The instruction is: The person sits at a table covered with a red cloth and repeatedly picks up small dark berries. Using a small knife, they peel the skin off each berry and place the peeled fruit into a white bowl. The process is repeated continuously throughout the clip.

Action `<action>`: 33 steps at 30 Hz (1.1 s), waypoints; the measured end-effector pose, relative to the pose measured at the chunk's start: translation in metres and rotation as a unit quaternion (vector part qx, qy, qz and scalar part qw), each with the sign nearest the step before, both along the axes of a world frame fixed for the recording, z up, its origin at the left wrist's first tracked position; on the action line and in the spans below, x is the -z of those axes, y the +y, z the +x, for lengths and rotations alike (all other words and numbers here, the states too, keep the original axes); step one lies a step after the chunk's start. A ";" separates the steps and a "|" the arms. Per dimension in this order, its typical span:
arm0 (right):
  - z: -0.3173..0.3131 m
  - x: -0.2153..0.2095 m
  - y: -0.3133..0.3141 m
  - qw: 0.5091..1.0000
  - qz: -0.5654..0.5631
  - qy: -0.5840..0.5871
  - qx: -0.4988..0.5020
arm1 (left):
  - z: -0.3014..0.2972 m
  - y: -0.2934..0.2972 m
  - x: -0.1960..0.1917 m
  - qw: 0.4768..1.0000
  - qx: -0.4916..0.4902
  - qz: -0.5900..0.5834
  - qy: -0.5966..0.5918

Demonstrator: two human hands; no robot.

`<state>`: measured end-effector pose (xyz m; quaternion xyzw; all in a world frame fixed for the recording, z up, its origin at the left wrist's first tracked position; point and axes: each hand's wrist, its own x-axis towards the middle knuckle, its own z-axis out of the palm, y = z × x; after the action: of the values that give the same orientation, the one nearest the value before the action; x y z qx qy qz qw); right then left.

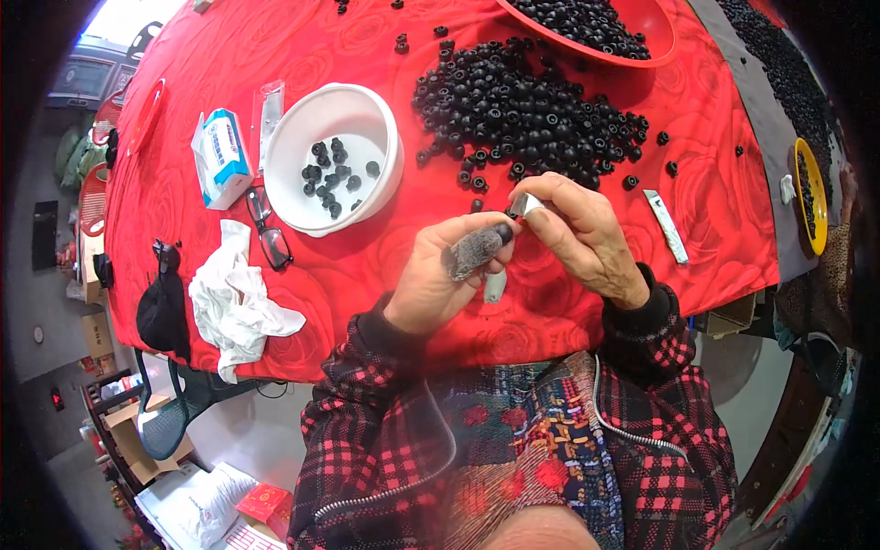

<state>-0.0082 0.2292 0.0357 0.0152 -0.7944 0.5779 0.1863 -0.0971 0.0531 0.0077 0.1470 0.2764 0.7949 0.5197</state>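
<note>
My left hand (440, 266) is closed in front of me, pinching a small round black part (503, 233). A worn dark-grey covering (475, 254) lies along its thumb side. Below it shows a pale grey-green tip (495, 287), whose kind I cannot make out. Close by on the right, my right hand (587, 240) pinches a small flat silvery piece (525, 203) against the black part. Just beyond both hands a loose heap of small black ring-shaped parts (541, 119) spreads over the red cloth.
A white basin (390, 174) with several black parts stands left, beside a tissue pack (222, 158), eyeglasses (272, 240) and white cloth (234, 298). A red basin (655, 57) is at the back. A narrow silvery strip (666, 226) and yellow dish (819, 240) lie right.
</note>
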 end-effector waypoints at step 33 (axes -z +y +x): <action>-0.002 0.003 0.001 0.998 0.042 -0.054 0.015 | -0.002 0.000 0.015 0.999 -0.036 -0.022 -0.022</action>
<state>-0.0101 0.2302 0.0324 -0.0204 -0.8273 0.5407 0.1513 -0.0993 0.0528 -0.0069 0.1083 0.2876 0.8096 0.5002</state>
